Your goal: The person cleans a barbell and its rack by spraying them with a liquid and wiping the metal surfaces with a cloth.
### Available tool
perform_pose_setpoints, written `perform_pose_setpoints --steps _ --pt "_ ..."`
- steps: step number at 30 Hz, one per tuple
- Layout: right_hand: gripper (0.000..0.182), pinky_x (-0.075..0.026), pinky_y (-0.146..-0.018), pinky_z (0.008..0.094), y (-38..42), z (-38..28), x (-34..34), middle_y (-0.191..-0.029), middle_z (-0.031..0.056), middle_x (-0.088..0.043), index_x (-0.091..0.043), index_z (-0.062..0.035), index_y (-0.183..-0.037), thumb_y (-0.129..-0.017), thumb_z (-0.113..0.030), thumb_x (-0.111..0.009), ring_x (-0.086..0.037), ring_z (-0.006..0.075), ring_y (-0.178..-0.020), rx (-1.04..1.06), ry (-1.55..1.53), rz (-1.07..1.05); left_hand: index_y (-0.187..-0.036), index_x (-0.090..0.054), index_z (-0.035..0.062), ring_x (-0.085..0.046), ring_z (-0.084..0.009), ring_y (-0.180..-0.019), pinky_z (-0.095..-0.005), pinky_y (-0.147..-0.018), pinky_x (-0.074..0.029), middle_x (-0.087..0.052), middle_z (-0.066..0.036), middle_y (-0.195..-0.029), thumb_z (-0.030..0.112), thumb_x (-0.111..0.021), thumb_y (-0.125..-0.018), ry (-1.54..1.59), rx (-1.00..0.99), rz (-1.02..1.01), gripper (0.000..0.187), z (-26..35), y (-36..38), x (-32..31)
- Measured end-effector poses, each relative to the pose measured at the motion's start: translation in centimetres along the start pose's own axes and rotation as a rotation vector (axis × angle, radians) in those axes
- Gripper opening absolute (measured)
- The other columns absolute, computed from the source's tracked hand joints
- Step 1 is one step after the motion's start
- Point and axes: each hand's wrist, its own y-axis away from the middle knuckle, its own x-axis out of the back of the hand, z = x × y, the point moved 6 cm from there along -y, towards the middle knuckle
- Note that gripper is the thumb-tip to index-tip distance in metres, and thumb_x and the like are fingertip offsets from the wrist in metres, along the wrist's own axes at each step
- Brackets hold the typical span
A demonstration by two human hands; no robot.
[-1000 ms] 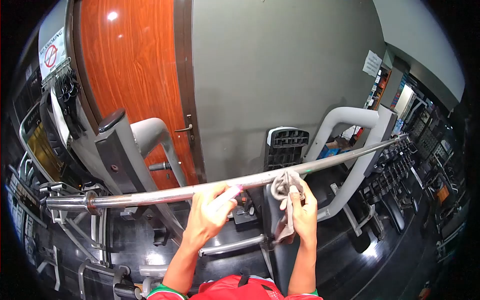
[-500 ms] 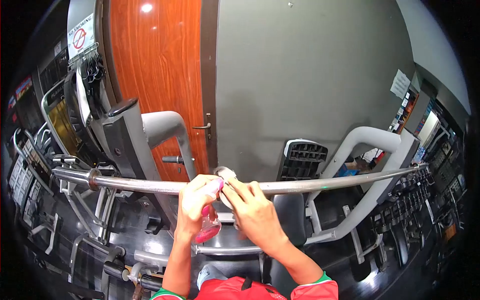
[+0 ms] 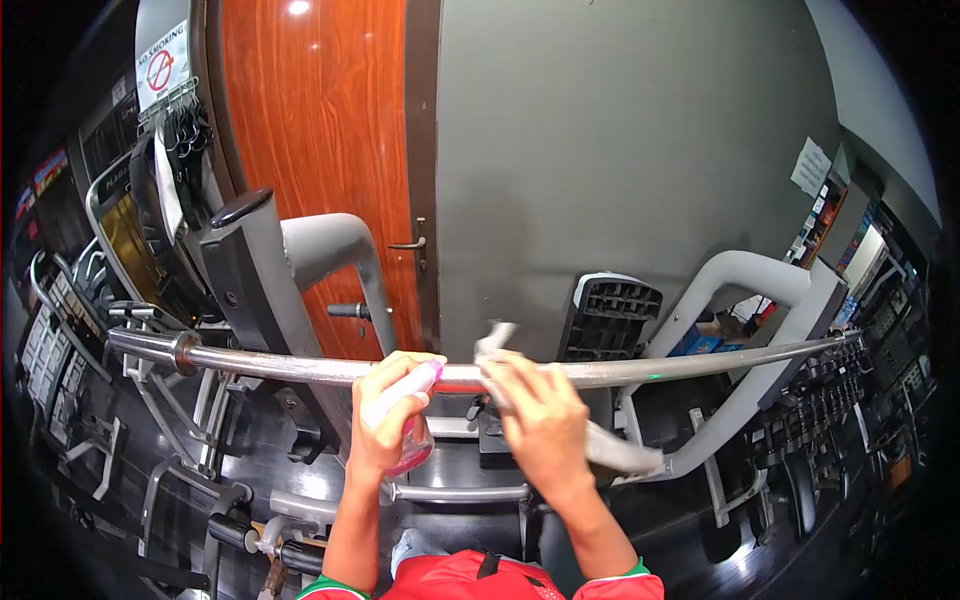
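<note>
While left hand (image 3: pixel 385 420) grips pink bottle (image 3: pixel 408 440), right hand (image 3: pixel 540 425) clutches cloth (image 3: pixel 495 345) over barbell (image 3: pixel 300 368)

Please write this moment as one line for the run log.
left hand: holds pink spray bottle | right hand: presses grey cloth on steel barbell | behind: wooden door
</note>
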Motion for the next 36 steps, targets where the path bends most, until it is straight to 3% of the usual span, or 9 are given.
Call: perform_pose_setpoints --steps 8,15,18,21,23,25,27,28,36 --pt "0.063 -0.058 -0.078 0.0356 0.6 -0.2 -1.1 -0.119 -0.0012 -0.064 -0.066 -0.0237 -0.128 -0.069 -0.002 -0.071 -0.063 0.025 -0.094 0.086 -0.054 0.076 -0.095 -0.065 -0.012 -0.056 -0.0129 -0.045 -0.0255 -0.047 -0.044 -0.068 -0.017 -0.096 0.018 -0.054 -0.078 0.033 0.012 -0.023 0.036 0.2 0.0 0.1" --pt "0.041 -0.053 -0.086 0.0392 4.1 6.9 4.3 -0.106 0.011 -0.066 -0.076 -0.0139 -0.107 -0.069 0.003 -0.073 -0.065 0.0309 -0.096 -0.257 0.009 0.38 -0.089 -0.066 -0.0095 -0.055 -0.014 -0.049 -0.0314 -0.064 -0.048 -0.071 -0.02 -0.097 0.019 -0.054 -0.074 -0.146 -0.156 0.024 0.034 0.5 0.1 0.1" --pt "0.019 -0.051 -0.084 0.0336 6.5 8.6 2.9 -0.103 0.0081 -0.065 -0.071 -0.0039 -0.105 -0.086 -0.005 -0.07 -0.063 0.0216 -0.094 -0.458 -0.328 0.544 -0.088 -0.066 -0.0093 -0.056 -0.0152 -0.051 -0.0317 -0.066 -0.048 -0.07 -0.019 -0.095 0.021 -0.055 -0.073 -0.098 -0.11 0.047 0.035 0.2 0.1 0.0" --pt "0.019 -0.045 -0.07 0.0216 9.4 8.1 -3.6 -0.093 -0.0016 -0.06 -0.06 -0.004 -0.114 -0.096 -0.009 -0.065 -0.053 0.0054 -0.079 -0.652 -0.794 0.693 -0.088 -0.066 -0.0093 -0.057 -0.016 -0.054 -0.0321 -0.067 -0.048 -0.07 -0.019 -0.095 0.021 -0.056 -0.074 -0.077 -0.1 0.064 0.035 0.6 0.1 -0.2" --pt "0.025 -0.041 -0.049 0.0222 10.9 8.7 -9.1 -0.082 -0.0029 -0.055 -0.056 -0.0086 -0.119 -0.097 -0.012 -0.065 -0.051 0.0055 -0.063 -0.843 -1.103 0.67 -0.089 -0.066 -0.0095 -0.057 -0.0161 -0.055 -0.0318 -0.066 -0.048 -0.07 -0.019 -0.095 0.021 -0.056 -0.074 -0.066 -0.07 0.053 0.036 0.3 0.1 -0.1" --pt "0.025 -0.039 -0.045 0.0246 10.5 7.5 -11.8 -0.081 -0.0019 -0.054 -0.055 -0.01 -0.117 -0.098 -0.02 -0.067 -0.049 0.0069 -0.058 -0.929 -1.235 0.632 -0.09 -0.066 -0.0098 -0.057 -0.0162 -0.057 -0.0315 -0.065 -0.048 -0.07 -0.02 -0.095 0.021 -0.056 -0.074 -0.059 -0.042 0.04 0.036 -0.2 0.3 0.0" --pt "0.023 -0.05 -0.061 0.0268 9.1 4.4 -11.6 -0.089 0.0035 -0.061 -0.056 -0.0061 -0.114 -0.099 -0.02 -0.066 -0.058 0.0102 -0.071 -1.047 -1.587 0.457 -0.093 -0.067 -0.0106 -0.058 -0.0162 -0.06 -0.0308 -0.063 -0.047 -0.07 -0.019 -0.095 0.021 -0.055 -0.075 -0.06 -0.099 0.034 0.038 -0.1 0.2 0.1" --pt "0.016 -0.046 -0.05 0.0256 8.5 3.9 -12.3 -0.082 0.0026 -0.057 -0.055 -0.0089 -0.106 -0.1 -0.02 -0.063 -0.054 0.0087 -0.062 -1.054 -1.71 0.476 -0.093 -0.067 -0.0106 -0.058 -0.0162 -0.06 -0.0308 -0.063 -0.047 -0.07 -0.019 -0.095 0.021 -0.055 -0.075 -0.062 -0.1 0.035 0.038 0.0 0.1 0.2" --pt "0.011 -0.039 -0.05 0.0223 5.7 2.1 -9.7 -0.09 0.0028 -0.055 -0.059 -0.0066 -0.105 -0.098 -0.015 -0.061 -0.053 0.0096 -0.075 -0.989 -1.882 0.247 -0.1 -0.066 -0.0117 -0.054 -0.0108 -0.046 -0.0241 -0.046 -0.042 -0.068 -0.017 -0.104 0.016 -0.053 -0.077 0.061 -0.006 -0.002 0.038 -0.6 0.4 0.1"
